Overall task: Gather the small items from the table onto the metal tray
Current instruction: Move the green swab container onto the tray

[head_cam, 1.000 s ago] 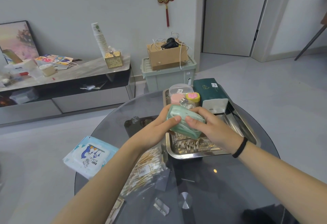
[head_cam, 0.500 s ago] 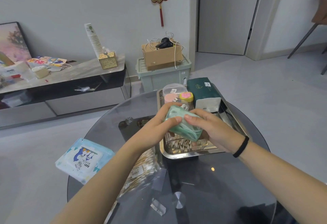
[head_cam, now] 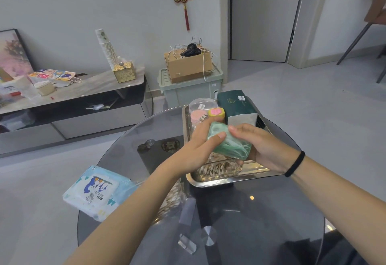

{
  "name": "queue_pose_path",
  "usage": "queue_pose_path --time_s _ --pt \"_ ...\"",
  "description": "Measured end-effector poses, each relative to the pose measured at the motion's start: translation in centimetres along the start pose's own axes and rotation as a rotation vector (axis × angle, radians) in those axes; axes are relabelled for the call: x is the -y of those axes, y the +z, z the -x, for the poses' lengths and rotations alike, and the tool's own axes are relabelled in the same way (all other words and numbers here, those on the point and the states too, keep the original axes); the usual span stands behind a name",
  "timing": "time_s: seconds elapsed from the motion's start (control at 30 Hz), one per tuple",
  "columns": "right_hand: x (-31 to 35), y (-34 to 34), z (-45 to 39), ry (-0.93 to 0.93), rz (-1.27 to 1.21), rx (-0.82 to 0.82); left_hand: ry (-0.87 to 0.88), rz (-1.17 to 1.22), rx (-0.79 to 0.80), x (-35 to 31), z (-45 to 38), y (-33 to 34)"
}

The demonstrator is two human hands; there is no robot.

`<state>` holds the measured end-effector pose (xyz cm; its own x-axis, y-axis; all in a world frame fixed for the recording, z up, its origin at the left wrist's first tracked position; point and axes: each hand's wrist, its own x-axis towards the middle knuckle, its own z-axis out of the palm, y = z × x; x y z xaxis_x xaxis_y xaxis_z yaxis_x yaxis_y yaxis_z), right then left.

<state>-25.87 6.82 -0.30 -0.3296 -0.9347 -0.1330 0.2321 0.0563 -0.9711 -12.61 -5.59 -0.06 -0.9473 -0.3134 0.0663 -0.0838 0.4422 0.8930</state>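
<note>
A green translucent packet (head_cam: 228, 142) sits at centre frame, held above the metal tray (head_cam: 221, 181) by both hands. The left hand (head_cam: 196, 149) grips its left end, thumb pressed on the top face and fingers (head_cam: 203, 123) wrapped behind. The right hand (head_cam: 265, 149) grips the right end, fingers closed around the far and under sides; a black band (head_cam: 294, 164) circles that wrist.

Directly beneath the packet, in the near part of the tray, lies a clear box of cotton swabs (head_cam: 217, 168). Toward the upper part of the tray stand a clear round container (head_cam: 201, 105) with pink contents, a yellow-rimmed pink item (head_cam: 216, 112) just beside it, and a dark green tissue pack (head_cam: 236, 103) at the upper right.

The tray rests on a round glass tabletop (head_cam: 261, 212). Left of the tray, partly hidden under the left forearm, lies a bag of cotton swabs (head_cam: 173, 200). Further toward lower left, a blue-and-white wet wipes pack (head_cam: 96, 191) overhangs the tabletop edge. A small clear piece (head_cam: 187, 246) lies near the bottom centre of the frame.
</note>
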Motion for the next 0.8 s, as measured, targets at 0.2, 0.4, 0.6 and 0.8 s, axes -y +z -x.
queue_pose_path --time_s 0.2,0.4,0.6,0.8 --pt "1.6 -2.4 0.2 -0.026 -0.056 0.019 0.031 -0.130 -0.052 -1.5 -2.9 0.1" --pt "2.4 -4.9 -0.8 -0.131 0.180 -0.316 0.143 -0.199 -0.161 -2.2 -6.0 1.1" --pt "1.8 -5.7 -2.0 -0.021 0.202 -0.293 0.154 -0.465 -0.226 -2.0 -8.0 3.3" --pt "1.4 -6.2 -2.7 -0.006 0.251 -0.291 0.183 -0.614 -0.200 -1.9 -9.2 2.8"
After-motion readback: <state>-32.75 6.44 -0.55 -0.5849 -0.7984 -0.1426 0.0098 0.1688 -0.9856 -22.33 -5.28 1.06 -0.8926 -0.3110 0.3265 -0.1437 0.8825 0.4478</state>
